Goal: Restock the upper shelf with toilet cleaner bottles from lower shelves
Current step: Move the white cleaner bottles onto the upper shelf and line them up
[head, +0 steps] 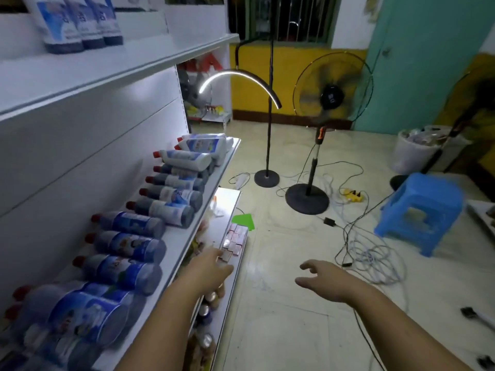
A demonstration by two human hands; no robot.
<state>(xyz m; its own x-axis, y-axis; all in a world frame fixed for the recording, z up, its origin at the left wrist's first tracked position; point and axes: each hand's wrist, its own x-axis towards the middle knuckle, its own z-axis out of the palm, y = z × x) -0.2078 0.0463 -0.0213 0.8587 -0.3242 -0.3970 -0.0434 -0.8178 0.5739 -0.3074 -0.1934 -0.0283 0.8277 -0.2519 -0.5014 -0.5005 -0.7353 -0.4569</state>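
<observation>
Reaching forward with both arms, palms down — left hand (211, 269) hangs over the front edge of the lower shelves, fingers spread and loose, gripping nothing. Right hand (322, 281) hovers over the tiled floor (281, 330), fingers curled a little but empty, well apart from any bottle.

Toilet cleaner bottles (128, 245) lie on their sides in a row along the middle shelf (184, 236), red caps pointing at the back panel, bases toward the aisle. Most are dark blue with pale labels; at the far end a few white bottles (198, 148) are piled on top of each other. Nearest ones at bottom left are blurred, count unclear.

Upper shelf (150, 62) holds three upright bottles (77, 25) close together at the left — the rest of its surface shows bare.

Under the middle shelf, the bottom shelf (230, 277) carries small pink boxes (234, 241) just beyond the left fingertips, plus some round-topped cans (207, 309) below the left wrist, partly hidden.

On the floor: arc floor lamp (241, 79) lit, standing fan (332, 97) beside it, blue plastic stool (420, 210) to the right, tangled cables (375, 258) between stool and right hand, yellow power strip (353, 195) near the fan base, white bin (412, 153) further back.
</observation>
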